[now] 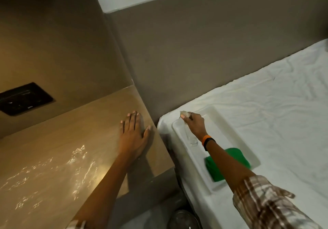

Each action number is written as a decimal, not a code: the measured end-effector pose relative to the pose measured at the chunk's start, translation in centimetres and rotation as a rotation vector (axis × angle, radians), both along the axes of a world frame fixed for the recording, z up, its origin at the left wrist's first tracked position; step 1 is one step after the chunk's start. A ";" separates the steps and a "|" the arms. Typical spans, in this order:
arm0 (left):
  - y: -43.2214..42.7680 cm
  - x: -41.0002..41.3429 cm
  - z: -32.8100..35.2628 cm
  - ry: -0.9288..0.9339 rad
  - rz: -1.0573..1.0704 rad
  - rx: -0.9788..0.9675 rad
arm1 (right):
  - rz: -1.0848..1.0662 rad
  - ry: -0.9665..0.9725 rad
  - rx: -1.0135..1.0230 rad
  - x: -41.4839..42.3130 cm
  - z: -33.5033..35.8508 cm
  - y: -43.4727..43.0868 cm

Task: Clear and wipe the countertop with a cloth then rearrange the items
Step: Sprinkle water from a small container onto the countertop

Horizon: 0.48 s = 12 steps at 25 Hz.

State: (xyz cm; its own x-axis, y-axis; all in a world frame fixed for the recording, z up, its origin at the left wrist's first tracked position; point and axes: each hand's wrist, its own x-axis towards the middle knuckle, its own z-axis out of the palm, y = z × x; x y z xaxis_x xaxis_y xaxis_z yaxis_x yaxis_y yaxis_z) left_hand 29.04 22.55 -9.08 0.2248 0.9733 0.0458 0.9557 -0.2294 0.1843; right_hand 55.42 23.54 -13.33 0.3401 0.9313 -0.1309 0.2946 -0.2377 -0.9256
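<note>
My left hand (133, 133) lies flat with straight fingers on the beige wooden countertop (53, 157), close to its right edge. My right hand (194, 124) reaches over a white tray (236, 136) that sits on the bed. Its fingers curl round the top of a clear glass (192, 141), whose lower end is on the tray floor. A folded green cloth (229, 165) lies in the near part of the tray, partly hidden by my right forearm.
Shiny wet streaks (78, 159) catch the light on the countertop. A black switch panel (23, 98) is set in the left wall. The white bedsheet (275, 104) spreads to the right. A round shiny object (182, 218) sits low between counter and bed.
</note>
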 end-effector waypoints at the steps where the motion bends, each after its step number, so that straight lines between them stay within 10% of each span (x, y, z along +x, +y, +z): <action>1: 0.1 -0.2 -0.3 0.008 0.006 0.018 | -0.020 0.013 -0.003 0.0 -1.4 1.0; 12: 0.1 0.2 -0.5 0.041 0.028 0.034 | 0.016 0.039 -0.021 -0.4 -5.0 5.1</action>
